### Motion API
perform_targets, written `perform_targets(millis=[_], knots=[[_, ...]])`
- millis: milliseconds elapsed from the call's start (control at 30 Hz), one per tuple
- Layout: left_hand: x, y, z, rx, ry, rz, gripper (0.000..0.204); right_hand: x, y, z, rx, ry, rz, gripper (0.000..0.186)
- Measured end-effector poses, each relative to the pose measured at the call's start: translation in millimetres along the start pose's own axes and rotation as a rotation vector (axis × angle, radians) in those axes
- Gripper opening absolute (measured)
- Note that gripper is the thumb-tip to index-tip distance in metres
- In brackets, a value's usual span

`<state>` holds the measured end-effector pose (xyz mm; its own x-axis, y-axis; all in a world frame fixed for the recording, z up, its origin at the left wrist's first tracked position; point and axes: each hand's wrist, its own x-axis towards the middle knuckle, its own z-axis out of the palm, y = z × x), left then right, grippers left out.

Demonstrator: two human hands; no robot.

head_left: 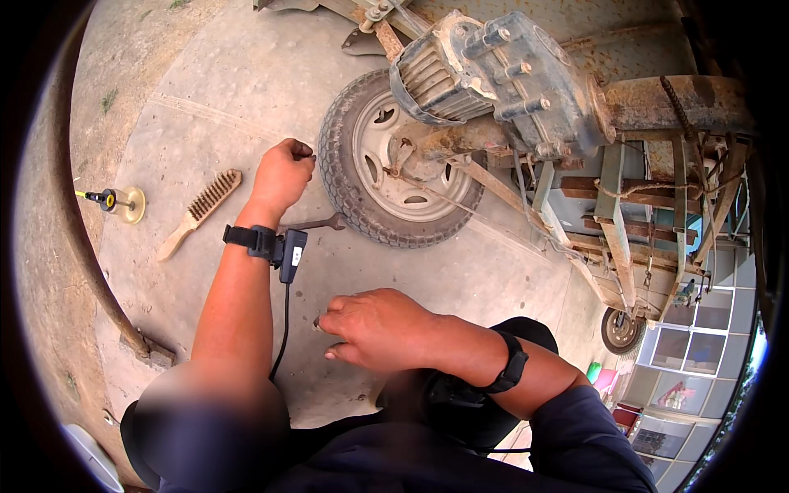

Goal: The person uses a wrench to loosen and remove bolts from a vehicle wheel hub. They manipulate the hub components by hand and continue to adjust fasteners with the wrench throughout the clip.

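Observation:
My left hand [283,174] is just left of the tire [330,156], its fingers curled together; whatever they may hold is hidden. Lower and to the right, my right hand [374,329] hangs above the concrete with bent fingers, and a tiny dark bit shows at the fingertips, too small to name. A wrench [325,223] lies on the ground beyond my left wrist, partly covered by it, its open jaw close to the tire. To the left of my left hand rests a wire brush [199,212] with a wooden handle, bristles showing.
Above the wheel hangs a dirty motor and gearbox [501,82] joined to a rusty axle tube [674,103]. Rusty frame bars [612,193] fill the right side. At far left stand a yellowish spray bottle [127,204] and a long curved pole [70,189].

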<state>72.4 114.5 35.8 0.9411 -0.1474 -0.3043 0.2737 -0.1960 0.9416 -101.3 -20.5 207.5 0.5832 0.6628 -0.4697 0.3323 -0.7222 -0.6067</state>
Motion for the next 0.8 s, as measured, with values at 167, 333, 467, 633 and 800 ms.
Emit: perform_targets(millis=[167,333,467,633,800], knots=[[-2.7,2.1,-1.0,0.040,0.001,0.002,0.023,0.7,0.0,0.5,0.000,-0.006,0.005,0.029],[-2.7,2.8,-0.3,0.023,0.005,0.000,0.023,1.2,-0.5,0.0,-0.001,-0.021,0.009,0.029],[-2.4,3.6,-0.7,0.015,0.001,-0.006,0.024,3.6,-1.5,-0.3,0.003,-0.029,0.017,0.029],[-3.4,6.4,1.0,0.015,0.003,-0.006,0.025,2.1,-0.6,0.6,0.003,-0.026,0.013,0.029],[-4.7,10.4,2.0,0.035,0.000,-0.018,0.030,1.3,-0.6,0.9,0.007,-0.012,0.008,0.029]])
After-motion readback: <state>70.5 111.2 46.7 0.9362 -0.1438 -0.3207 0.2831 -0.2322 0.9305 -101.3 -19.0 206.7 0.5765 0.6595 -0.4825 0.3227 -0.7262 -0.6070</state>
